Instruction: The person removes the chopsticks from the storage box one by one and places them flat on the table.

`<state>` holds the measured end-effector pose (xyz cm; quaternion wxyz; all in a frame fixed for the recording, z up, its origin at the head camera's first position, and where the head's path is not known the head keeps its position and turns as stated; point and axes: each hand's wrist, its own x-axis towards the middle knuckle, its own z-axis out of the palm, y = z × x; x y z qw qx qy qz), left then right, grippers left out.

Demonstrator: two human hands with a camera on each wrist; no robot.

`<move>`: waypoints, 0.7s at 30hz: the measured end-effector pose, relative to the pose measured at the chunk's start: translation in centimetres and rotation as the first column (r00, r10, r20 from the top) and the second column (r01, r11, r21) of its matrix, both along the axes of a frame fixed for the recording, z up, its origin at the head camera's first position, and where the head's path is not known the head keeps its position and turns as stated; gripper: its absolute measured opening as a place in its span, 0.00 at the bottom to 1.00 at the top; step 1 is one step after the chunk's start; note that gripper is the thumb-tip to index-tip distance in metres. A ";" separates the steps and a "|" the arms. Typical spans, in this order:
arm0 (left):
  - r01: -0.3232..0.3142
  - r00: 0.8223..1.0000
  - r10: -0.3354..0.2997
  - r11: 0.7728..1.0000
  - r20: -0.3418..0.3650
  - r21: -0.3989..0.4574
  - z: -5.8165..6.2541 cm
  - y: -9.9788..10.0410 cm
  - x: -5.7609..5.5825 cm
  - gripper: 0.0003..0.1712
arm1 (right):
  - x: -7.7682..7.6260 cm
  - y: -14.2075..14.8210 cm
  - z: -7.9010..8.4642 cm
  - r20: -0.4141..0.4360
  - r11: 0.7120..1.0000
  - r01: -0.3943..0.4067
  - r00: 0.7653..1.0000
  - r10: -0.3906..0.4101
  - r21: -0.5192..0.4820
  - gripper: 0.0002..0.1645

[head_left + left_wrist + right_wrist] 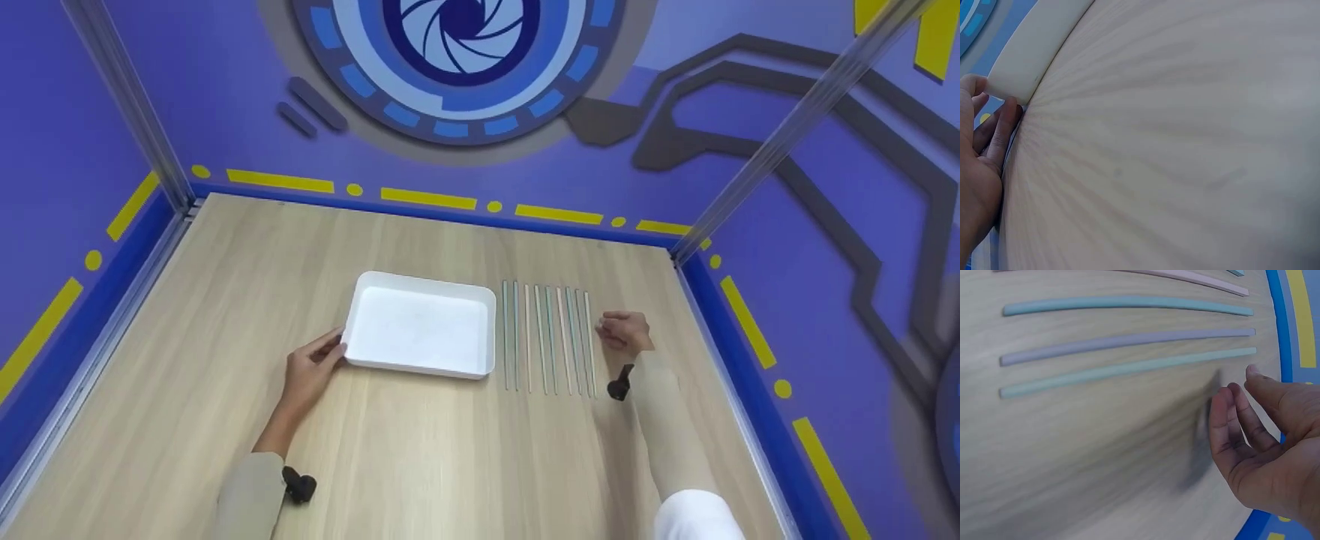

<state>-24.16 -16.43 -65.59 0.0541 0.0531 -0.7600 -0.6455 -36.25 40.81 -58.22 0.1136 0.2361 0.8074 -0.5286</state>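
Note:
A shallow white tray [420, 328] lies on the wooden table. At its left side, my left hand [311, 367] pinches the edge near the front corner; the left wrist view shows the thumb and fingers [1004, 132] at that corner of the tray [1039, 48]. To the tray's right, several pastel chopsticks [549, 341] lie side by side in a row. My right hand [626, 330] hovers just right of the last, pale green chopstick [1123, 371], its fingers loosely curled and holding nothing. A gap parts its thumb from the fingertips.
Blue printed walls [450, 176] with yellow dashes enclose the table's back and sides. Metal posts [142, 112] stand at the back corners. Dark wrist devices [300, 486] sit on both sleeves. Bare wood [420, 450] spreads in front of the tray.

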 end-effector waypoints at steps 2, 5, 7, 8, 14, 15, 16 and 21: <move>0.003 1.000 -0.003 1.000 0.004 -0.011 0.0 0.2 -0.4 0.23 | 0.1 0.2 0.7 -0.005 1.000 0.008 1.000 -0.008 -0.025 0.26; 0.010 1.000 -0.010 1.000 0.019 -0.022 -0.2 0.5 -0.8 0.24 | 0.2 0.5 1.4 -0.009 0.998 0.015 1.000 -0.015 -0.063 0.27; 0.015 0.999 -0.014 0.999 0.033 -0.029 -0.3 0.6 -1.1 0.24 | 0.1 0.5 1.7 -0.015 0.997 0.011 1.000 -0.012 -0.073 0.28; 0.014 0.999 -0.013 1.000 0.038 -0.027 -0.3 0.6 -1.3 0.24 | 0.0 0.4 1.8 -0.020 0.998 0.001 1.000 -0.002 -0.066 0.29; 0.015 0.998 -0.012 0.999 0.065 -0.033 0.0 0.4 -2.4 0.26 | -0.8 -0.4 3.1 -0.105 0.995 -0.100 0.989 0.102 0.025 0.35; 0.018 0.997 -0.016 0.999 0.077 -0.026 0.0 0.3 -2.6 0.27 | -0.9 -0.6 3.4 -0.118 0.992 -0.119 0.985 0.122 0.038 0.37; 0.028 0.995 -0.026 1.000 0.095 -0.013 0.2 0.1 -2.8 0.28 | -1.0 -0.7 3.7 -0.130 0.990 -0.133 0.982 0.139 0.049 0.37; 0.109 0.971 -0.132 0.987 0.198 0.121 1.8 -1.9 -3.4 0.36 | -1.3 -1.2 4.8 -0.164 0.972 -0.187 0.964 0.209 0.142 0.42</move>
